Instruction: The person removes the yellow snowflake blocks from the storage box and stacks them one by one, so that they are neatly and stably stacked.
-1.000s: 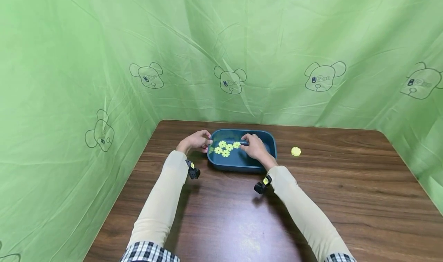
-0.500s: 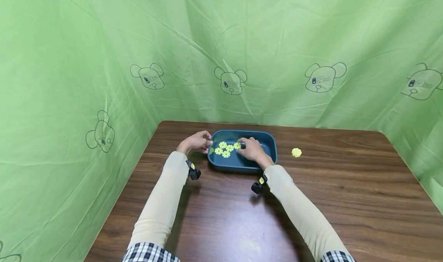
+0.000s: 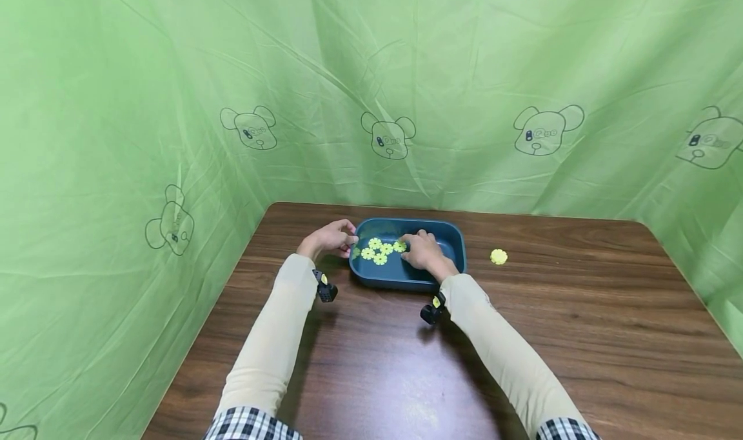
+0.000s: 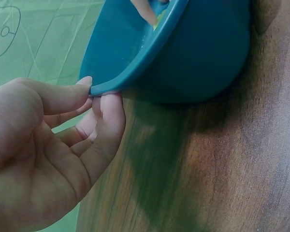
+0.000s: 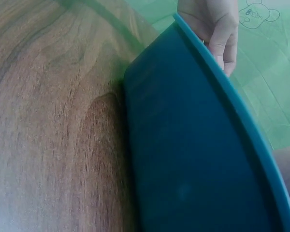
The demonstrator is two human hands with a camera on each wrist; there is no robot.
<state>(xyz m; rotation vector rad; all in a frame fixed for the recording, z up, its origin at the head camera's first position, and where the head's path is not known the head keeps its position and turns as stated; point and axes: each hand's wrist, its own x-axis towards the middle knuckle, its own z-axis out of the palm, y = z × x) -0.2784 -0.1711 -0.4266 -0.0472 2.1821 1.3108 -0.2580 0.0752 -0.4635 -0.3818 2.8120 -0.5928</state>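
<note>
A dark blue rectangular basin (image 3: 395, 284) stands on the table. My left hand (image 3: 329, 237) pinches its left rim; in the left wrist view, the thumb lies over the rim (image 4: 106, 87) and the fingers sit below it. Several yellow flower-shaped pieces (image 3: 380, 259) lie in the basin's left half. My right hand (image 3: 426, 253) reaches inside, its thumb and index finger at either side of the rightmost flower piece (image 3: 398, 246), seemingly pinching it. In the right wrist view the basin wall (image 5: 188, 130) hides most of the right hand, so its fingertips cannot be seen there.
One more yellow flower piece (image 3: 498, 257) lies on the wooden table (image 3: 580, 311), right of the basin. A green cloth (image 3: 464, 85) with bear outlines hangs behind the table and along its left side.
My right hand has moved slightly left inside the basin, and its fingers have come closer to the rightmost flower piece. The left hand keeps its hold on the rim.
</note>
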